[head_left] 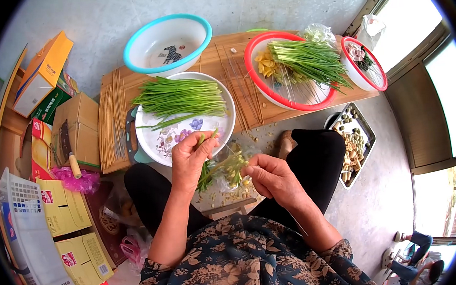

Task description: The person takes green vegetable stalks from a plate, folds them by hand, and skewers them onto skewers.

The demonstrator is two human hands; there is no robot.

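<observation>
My left hand is closed in a pinch on green chive stalks, whose cut ends poke out above the thumb. My right hand is closed on a thin skewer; its shaft runs past the wrist, and its other end points toward the left hand. Between the hands, a blurred bunch of pale yellow-green pieces overlaps a clear plastic bag. Dark green leaf ends hang below the left hand. Just beyond it, a flower-patterned white tray carries a pile of cut chives.
Bare skewers lie along the wooden table's left end. Behind are a blue-rimmed basin, a red-rimmed basin with more greens, and a smaller bowl. Filled skewers lie in a floor tray. Boxes and a knife stand left.
</observation>
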